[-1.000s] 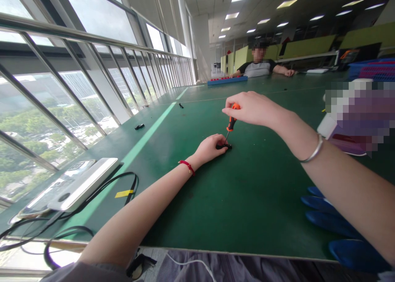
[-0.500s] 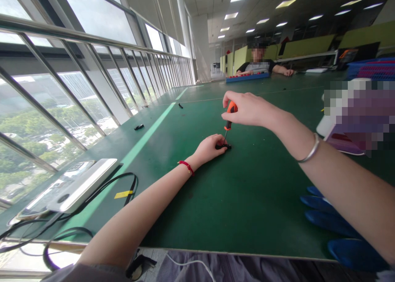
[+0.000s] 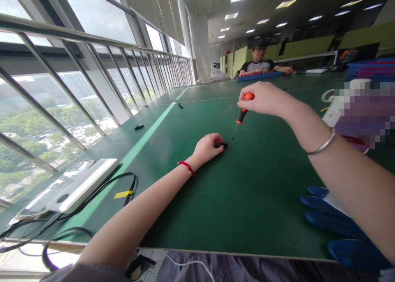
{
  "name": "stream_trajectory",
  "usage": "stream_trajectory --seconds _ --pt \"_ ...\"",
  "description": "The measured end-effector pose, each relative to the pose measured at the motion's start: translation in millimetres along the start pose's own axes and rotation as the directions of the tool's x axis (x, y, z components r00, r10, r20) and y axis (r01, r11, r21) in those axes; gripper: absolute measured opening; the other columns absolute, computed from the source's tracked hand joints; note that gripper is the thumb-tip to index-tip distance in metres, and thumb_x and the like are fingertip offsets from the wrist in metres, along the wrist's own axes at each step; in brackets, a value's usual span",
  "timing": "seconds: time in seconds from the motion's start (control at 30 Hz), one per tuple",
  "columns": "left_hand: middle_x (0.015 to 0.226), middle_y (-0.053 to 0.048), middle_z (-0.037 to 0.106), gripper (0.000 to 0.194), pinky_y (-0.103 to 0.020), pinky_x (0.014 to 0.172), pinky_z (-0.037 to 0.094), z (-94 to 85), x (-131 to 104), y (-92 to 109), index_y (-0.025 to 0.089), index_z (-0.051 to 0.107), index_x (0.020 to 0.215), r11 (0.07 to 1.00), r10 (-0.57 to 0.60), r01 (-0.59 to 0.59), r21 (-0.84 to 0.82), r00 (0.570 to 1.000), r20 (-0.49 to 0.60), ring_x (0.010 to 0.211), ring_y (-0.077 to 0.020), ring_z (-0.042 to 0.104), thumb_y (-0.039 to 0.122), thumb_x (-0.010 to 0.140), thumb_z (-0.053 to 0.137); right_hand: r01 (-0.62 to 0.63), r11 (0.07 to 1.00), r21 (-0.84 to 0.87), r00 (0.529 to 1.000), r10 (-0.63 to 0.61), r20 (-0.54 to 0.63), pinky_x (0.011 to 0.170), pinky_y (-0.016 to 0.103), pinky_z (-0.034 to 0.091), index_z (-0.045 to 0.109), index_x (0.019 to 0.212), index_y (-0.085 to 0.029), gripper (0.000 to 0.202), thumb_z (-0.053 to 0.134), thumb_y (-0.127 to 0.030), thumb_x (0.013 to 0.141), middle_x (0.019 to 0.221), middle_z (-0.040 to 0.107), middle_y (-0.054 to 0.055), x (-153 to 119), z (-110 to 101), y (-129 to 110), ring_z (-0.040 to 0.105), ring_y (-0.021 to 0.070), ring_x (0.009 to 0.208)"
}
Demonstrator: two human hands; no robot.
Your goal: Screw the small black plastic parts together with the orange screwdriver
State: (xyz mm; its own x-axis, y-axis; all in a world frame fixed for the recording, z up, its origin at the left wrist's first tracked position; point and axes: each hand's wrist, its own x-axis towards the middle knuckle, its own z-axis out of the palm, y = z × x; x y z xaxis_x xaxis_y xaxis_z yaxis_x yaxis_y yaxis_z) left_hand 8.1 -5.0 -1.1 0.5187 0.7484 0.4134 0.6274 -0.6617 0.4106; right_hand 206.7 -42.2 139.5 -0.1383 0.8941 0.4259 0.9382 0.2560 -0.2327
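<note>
My right hand [image 3: 262, 99] is closed around the orange and black handle of a screwdriver [image 3: 242, 116]. Its thin metal shaft slants down to the left, and the tip is apart from the small black part [image 3: 222, 144]. That part is pinched between the thumb and fingers of my left hand [image 3: 208, 147], low over the green tabletop [image 3: 234, 199]. Most of the black part is hidden by my fingers, so its exact kind does not show.
Two small black pieces [image 3: 138, 127] [image 3: 180, 106] lie at the left. A white device [image 3: 83, 187] with black cables rests by the railing [image 3: 92, 47]. Blue gloves [image 3: 330, 216] lie under my right forearm. Across the table sits a person [image 3: 257, 64] behind a blue tray [image 3: 259, 77].
My right hand has lifted the screwdriver off the black part and moved it up and right. My left hand still holds the part. The far blue tray has shifted right.
</note>
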Motion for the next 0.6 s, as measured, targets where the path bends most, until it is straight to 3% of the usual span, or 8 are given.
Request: stream_trajectory --seconds 0.3,0.6 --pt "0.084 -0.003 0.065 0.016 -0.027 0.070 0.049 0.9 1.0 -2.0 0.018 0.064 0.082 0.999 -0.013 0.013 -0.049 1.000 -0.001 0.076 -0.0156 0.059 0.033 0.080 0.057 -0.058 0.998 0.040 0.962 0.046 0.268 0.055 0.030 0.039 0.068 0.084 -0.021 0.022 0.054 -0.035 0.075 0.076 0.064 0.005 -0.1 5.1 1.4 0.054 0.0157 0.057" --pt "0.083 -0.002 0.067 0.014 -0.026 0.069 0.048 0.7 1.9 -3.0 0.017 0.066 0.082 0.997 -0.027 0.026 -0.080 0.999 -0.016 0.075 -0.0148 0.059 0.030 0.080 0.059 -0.067 0.997 0.041 0.952 0.051 0.301 0.057 0.031 0.041 0.067 0.092 -0.021 0.025 0.054 -0.038 0.079 0.081 0.065 0.005 -0.2 3.0 -1.6 0.055 0.0155 0.055"
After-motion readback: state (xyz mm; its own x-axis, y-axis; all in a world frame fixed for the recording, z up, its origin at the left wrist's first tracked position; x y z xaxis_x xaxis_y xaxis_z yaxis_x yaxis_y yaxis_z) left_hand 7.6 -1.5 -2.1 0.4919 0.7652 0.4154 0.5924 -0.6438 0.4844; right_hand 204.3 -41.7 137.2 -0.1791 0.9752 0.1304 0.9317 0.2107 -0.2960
